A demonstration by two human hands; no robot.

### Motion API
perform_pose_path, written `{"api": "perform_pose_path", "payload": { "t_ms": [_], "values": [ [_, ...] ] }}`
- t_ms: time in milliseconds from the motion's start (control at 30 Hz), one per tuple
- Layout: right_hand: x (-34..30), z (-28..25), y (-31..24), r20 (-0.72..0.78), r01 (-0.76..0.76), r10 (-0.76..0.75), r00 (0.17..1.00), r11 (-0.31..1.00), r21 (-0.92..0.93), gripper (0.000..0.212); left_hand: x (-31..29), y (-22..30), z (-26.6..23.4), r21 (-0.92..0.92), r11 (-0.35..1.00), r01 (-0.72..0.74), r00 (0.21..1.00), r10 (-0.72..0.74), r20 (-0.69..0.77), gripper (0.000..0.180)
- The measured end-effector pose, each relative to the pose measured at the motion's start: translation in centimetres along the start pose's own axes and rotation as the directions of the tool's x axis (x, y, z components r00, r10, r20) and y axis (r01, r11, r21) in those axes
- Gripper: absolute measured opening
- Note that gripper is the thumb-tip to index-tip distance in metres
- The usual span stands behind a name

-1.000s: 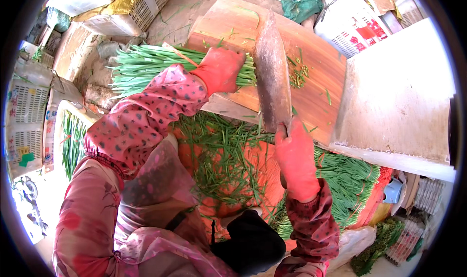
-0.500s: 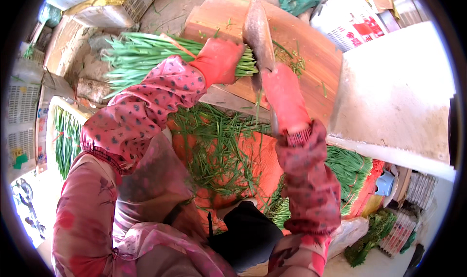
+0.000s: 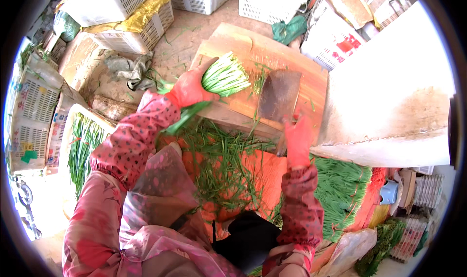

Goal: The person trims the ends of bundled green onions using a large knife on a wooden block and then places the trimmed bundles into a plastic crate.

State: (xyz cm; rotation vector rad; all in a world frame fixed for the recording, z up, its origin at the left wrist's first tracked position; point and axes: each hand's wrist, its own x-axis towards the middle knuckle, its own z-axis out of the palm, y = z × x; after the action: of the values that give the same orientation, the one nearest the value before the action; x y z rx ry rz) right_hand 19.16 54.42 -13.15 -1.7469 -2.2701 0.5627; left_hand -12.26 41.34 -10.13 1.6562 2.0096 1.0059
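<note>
My left hand [image 3: 188, 88], in a red rubber glove, is closed round a bundle of chives [image 3: 226, 76]. The pale cut ends face away from me over the wooden cutting board [image 3: 311, 84], and some green leaves hang down near the wrist. My right hand [image 3: 297, 139], also gloved in red, grips a broad cleaver [image 3: 279, 95] by its handle at the board's right near edge. The dark blade lies nearly flat over the board, apart from the bundle. Small green trimmings are scattered beside the blade.
Loose chive scraps [image 3: 224, 165] lie on an orange sheet [image 3: 260, 175] below the board. More chives [image 3: 340, 194] are stacked at the right, and others fill a pale crate [image 3: 73, 145] at the left. A white box-like surface [image 3: 389, 97] borders the board; plastic crates [image 3: 272, 2] stand behind.
The cleaver has moved right and down, off the bundle, and now lies flatter. My left hand has drawn the bundle nearer and turned its cut ends away from me. The head view has shifted.
</note>
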Motion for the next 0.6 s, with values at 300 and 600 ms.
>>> {"api": "perform_pose_path", "payload": {
  "t_ms": [300,600],
  "values": [
    [-16.2,-4.7,-14.5,-0.041,0.315,-0.517,0.855,0.454,0.833,0.096,-11.0,14.9,-4.7,-0.848,0.52,-0.102,0.971,-0.134,-0.198,0.111],
    [-25.4,-5.3,-15.5,0.247,0.033,-0.563,0.789,0.44,0.898,0.066,-30.6,13.2,-7.1,-0.737,0.676,-0.015,0.966,-0.18,-0.185,0.105]
  ]
}}
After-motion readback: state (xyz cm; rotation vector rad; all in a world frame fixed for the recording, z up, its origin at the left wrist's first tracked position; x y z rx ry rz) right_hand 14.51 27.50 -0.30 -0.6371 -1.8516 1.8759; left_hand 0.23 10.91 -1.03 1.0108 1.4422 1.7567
